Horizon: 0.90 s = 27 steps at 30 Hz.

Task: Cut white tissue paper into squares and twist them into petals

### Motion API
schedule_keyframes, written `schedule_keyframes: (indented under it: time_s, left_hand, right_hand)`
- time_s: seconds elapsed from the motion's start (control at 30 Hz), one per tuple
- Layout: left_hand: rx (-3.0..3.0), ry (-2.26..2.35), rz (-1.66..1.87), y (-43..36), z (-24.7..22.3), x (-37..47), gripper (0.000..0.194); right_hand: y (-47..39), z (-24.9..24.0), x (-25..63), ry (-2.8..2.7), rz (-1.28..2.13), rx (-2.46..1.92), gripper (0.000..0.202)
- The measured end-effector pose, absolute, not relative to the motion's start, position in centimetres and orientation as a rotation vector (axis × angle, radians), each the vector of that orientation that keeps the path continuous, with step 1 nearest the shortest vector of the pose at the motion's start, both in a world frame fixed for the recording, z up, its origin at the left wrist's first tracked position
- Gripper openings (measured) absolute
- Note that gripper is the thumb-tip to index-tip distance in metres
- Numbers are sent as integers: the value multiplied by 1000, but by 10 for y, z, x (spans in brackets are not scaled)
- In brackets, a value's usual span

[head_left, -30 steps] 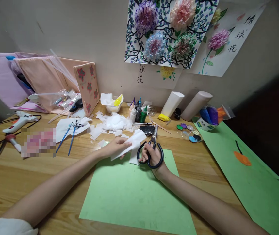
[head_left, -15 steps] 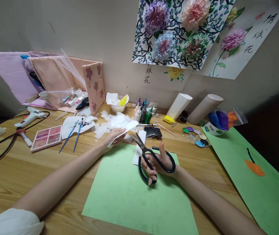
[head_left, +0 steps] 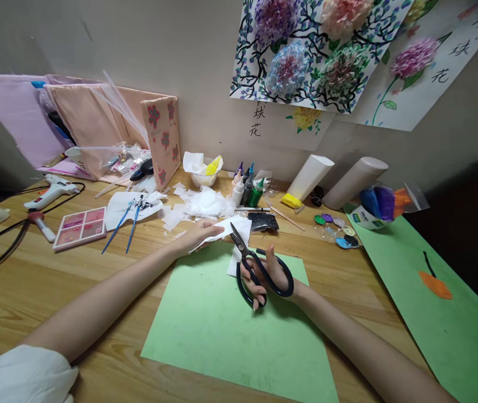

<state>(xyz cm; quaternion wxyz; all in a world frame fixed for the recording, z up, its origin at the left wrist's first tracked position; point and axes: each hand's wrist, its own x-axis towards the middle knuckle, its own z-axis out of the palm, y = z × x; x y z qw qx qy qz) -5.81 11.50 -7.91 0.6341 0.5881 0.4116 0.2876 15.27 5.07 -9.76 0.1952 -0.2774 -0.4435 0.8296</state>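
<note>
My left hand (head_left: 201,235) pinches a folded sheet of thin white paper (head_left: 227,228) above the far edge of the green sheet (head_left: 222,330). In my right hand (head_left: 264,277) is a pair of black-handled scissors (head_left: 242,246), thumb through one loop and fingers through the other. The blades point up and left and overlap the paper's right part; whether they are cutting it I cannot tell. Another white strip (head_left: 233,263) lies on the green sheet, partly behind the scissors. Beyond my left hand sits a pile of white paper pieces (head_left: 207,202).
Paint bottles (head_left: 247,190) and a glass bowl (head_left: 204,176) stand behind the paper pile. At the left are two blue brushes (head_left: 135,226), a pink palette (head_left: 80,228) and a glue gun (head_left: 52,190). A second green sheet (head_left: 407,268) lies at the right.
The paper in my left hand has turned and now spreads toward the scissors. The blades, parted before and clear of the held paper, now meet its right part and look closer together.
</note>
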Motion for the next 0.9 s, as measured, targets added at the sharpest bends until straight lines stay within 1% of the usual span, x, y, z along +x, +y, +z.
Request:
schedule_keyframes:
  time_s: [0.3, 0.43, 0.57, 0.8, 0.9]
  left_hand:
    - [1312, 972, 669, 117, -83, -60, 37]
    - [1342, 959, 643, 117, -83, -60, 36]
    - [1418, 898, 631, 117, -81, -60, 35]
    - [1432, 837, 599, 117, -80, -59, 41]
    - [1418, 842, 600, 119, -82, -60, 40]
  right_hand:
    - [55, -120, 149, -1229, 2344, -800, 73]
    - [51, -116, 149, -1256, 2247, -829, 76]
    - [48, -105, 148, -1255, 2264, -811, 80]
    - [50, -110, 147, -1242, 2264, -833, 77]
    - [51, -117, 146, -1254, 2264, -838, 73]
